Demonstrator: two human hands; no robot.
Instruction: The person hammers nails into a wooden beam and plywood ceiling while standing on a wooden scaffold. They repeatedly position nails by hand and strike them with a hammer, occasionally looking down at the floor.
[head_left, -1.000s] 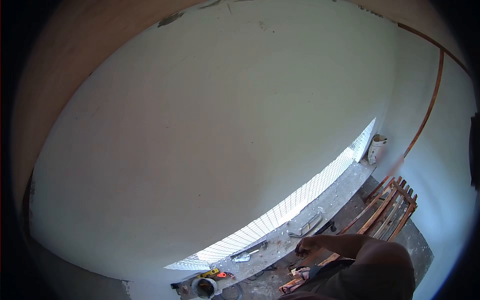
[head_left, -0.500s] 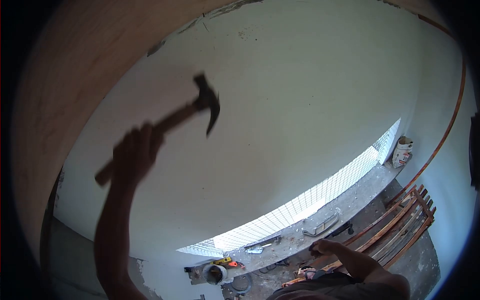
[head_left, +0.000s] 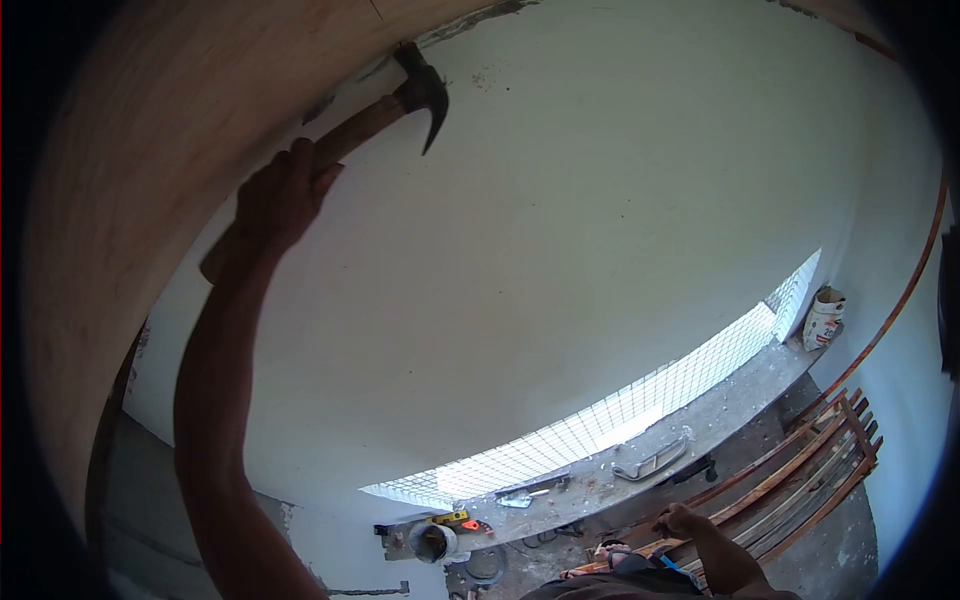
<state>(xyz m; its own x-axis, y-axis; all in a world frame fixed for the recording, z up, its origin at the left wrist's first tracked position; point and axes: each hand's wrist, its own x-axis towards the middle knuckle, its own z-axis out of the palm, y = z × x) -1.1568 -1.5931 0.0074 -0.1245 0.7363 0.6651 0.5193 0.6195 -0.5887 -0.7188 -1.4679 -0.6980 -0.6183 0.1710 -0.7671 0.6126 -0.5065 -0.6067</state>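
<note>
My left hand, raised high on the left, is wrapped round the wooden handle of a claw hammer. The hammer's striking face is up at the seam where the pale wall meets a brownish wood-like panel; its claw points down. Whatever lies under the face is hidden. Low on the right, my right hand is near my body with fingers curled. Anything inside those fingers is too small to make out.
Below the wall runs a meshed opening with a ledge carrying a trowel, a hacksaw, a yellow level and a bucket. A white bag stands at its far end. Wooden slats lean at the right.
My left hand has swung the hammer upward, bringing its head from the open wall to the top seam. My right hand has dropped slightly, and the view has shifted a little.
</note>
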